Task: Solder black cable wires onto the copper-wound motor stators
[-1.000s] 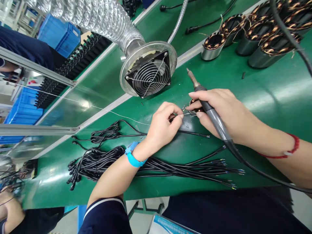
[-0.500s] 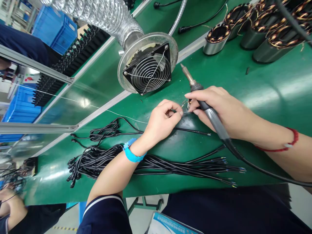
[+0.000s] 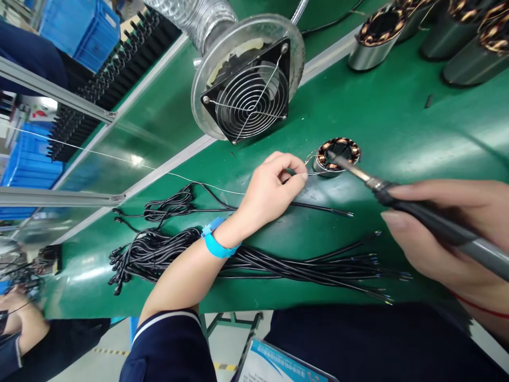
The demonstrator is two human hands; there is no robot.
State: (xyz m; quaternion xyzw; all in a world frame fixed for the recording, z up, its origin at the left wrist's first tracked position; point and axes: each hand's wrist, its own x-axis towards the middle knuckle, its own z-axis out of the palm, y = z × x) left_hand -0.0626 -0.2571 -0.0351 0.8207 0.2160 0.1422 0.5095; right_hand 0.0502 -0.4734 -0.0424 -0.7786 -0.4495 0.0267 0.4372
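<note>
My left hand (image 3: 272, 185) pinches a thin solder wire (image 3: 320, 173) between thumb and fingers. The wire's free end reaches past the fingertips to a stator (image 3: 352, 148) with copper windings, standing upright on the green bench. My right hand (image 3: 433, 249) grips a soldering iron (image 3: 425, 215) by its dark handle. Its tip points left over the stator's top; whether it touches the windings I cannot tell. Fine loose leads (image 3: 310, 157) stick out from the stator's left side, close to my left fingertips. Under my left forearm lies a bundle of black cables (image 3: 278, 265) with stripped ends.
A fume extractor fan (image 3: 250, 103) on a foil duct (image 3: 199, 21) hangs beyond my left hand. Several more stators (image 3: 374, 50) stand at the back right. A metal frame post (image 3: 59, 196) and blue crates (image 3: 81, 32) are at left. Another person's arm (image 3: 27, 313) shows lower left.
My right hand has moved right and nearer with the soldering iron, now tilted lower with its tip over the stator. The stator has come into view. My left hand still pinches the solder wire.
</note>
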